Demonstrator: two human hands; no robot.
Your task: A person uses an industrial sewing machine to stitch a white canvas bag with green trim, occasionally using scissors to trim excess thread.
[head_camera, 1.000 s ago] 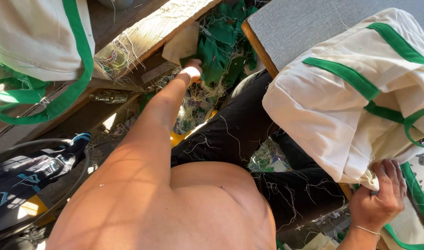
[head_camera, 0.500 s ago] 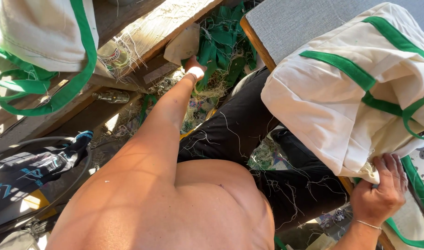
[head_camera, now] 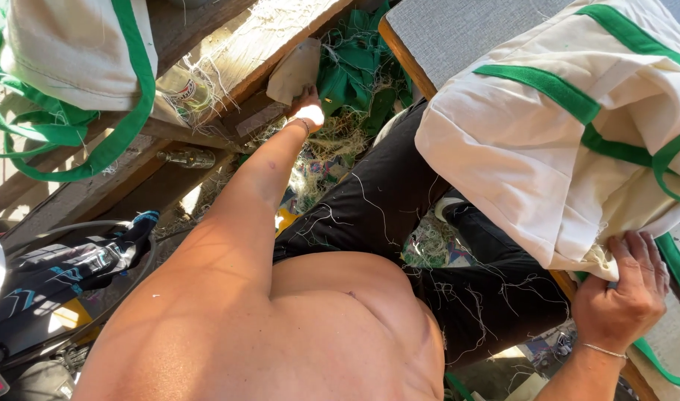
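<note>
left hand reached further up, now at beige cloth scrap | right hand shifted slightly lower on cream bag corner | view tilted a little

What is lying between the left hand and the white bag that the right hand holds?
In the head view, between the left hand and the white bag lie green fabric scraps, the grey board's corner and the person's black-trousered leg.

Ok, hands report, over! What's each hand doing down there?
Left hand reaching into green scraps on floor. Right hand gripping cream bag corner. Loose threads tangled around the left hand.
</note>
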